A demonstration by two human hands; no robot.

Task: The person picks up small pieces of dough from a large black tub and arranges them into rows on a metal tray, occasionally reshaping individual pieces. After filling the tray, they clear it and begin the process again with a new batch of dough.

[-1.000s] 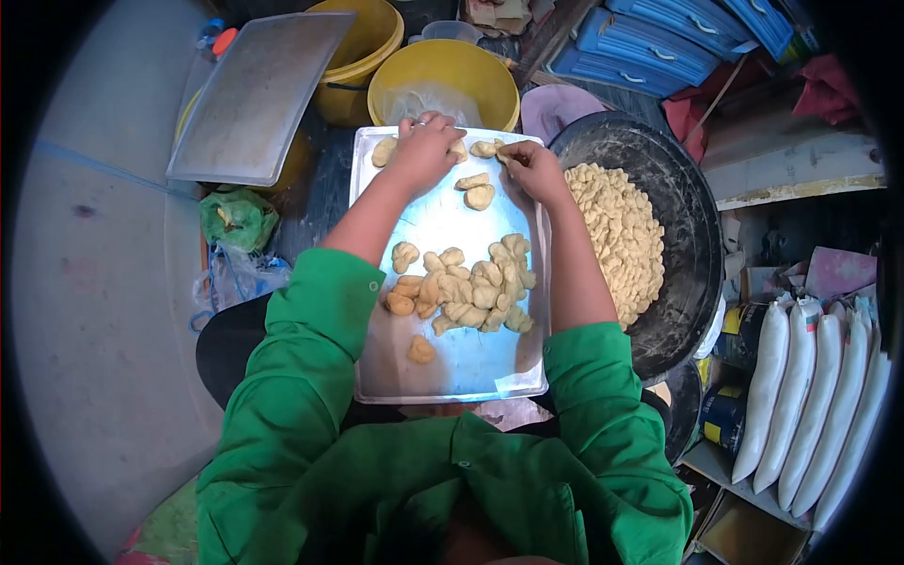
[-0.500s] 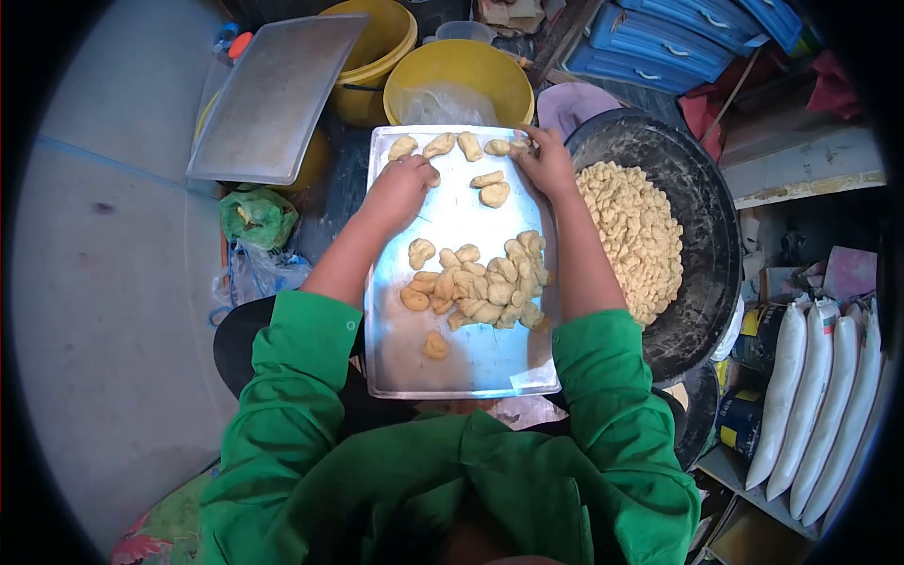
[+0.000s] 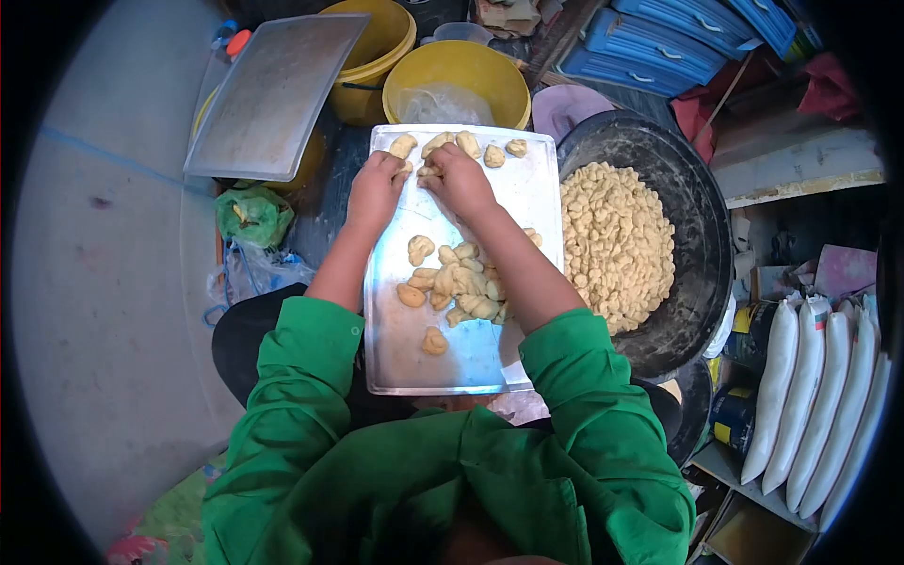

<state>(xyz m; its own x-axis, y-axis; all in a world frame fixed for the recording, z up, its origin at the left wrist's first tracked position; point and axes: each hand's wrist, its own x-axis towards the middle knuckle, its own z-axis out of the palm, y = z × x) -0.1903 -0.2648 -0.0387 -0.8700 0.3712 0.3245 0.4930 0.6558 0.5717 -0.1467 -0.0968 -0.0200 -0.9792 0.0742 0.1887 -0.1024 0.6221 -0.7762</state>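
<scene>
A metal tray (image 3: 395, 367) rests across my lap, bearing pale, twisted dough pieces. My left hand (image 3: 376, 193) is over its upper left part, fingers closed at a small dough piece (image 3: 407, 168). Close beside it, my right hand (image 3: 461, 185) pinches another dough piece (image 3: 428, 175), partly covered by the fingers. Along the far edge lies a row of dough pieces (image 3: 468, 144). A heap of dough pieces (image 3: 461, 279) sits mid-tray, partly hidden by my right forearm, and a single lump (image 3: 434, 341) lies nearer to me.
To the right stands a wide black basin (image 3: 702, 235) holding many small dough pieces (image 3: 621, 240). Beyond the tray are yellow buckets (image 3: 504, 89) and, at left, another flat tray (image 3: 278, 99). A green plastic bag (image 3: 254, 217) lies left; long white packs (image 3: 800, 405) fill a shelf at right.
My right hand has moved left from the tray's far right corner to beside my left hand. The small dough pieces below the row no longer show in their former place.
</scene>
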